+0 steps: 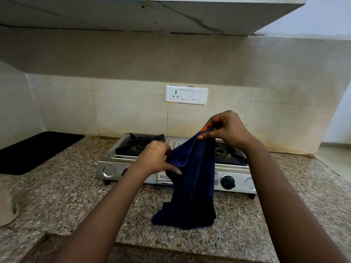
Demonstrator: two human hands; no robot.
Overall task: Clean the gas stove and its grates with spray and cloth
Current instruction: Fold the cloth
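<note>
Over granite counter, both hands' grips pinch blue cloth.

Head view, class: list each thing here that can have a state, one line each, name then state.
Blue cloth: held up by both hands, hanging, lower end on the counter.
Left hand: pinching the cloth's edge.
Right hand: pinching the cloth's top corner.
Gas stove: unlit, grates in place.
Right knob: position unclear.
Wall socket: nothing plugged in.
</note>
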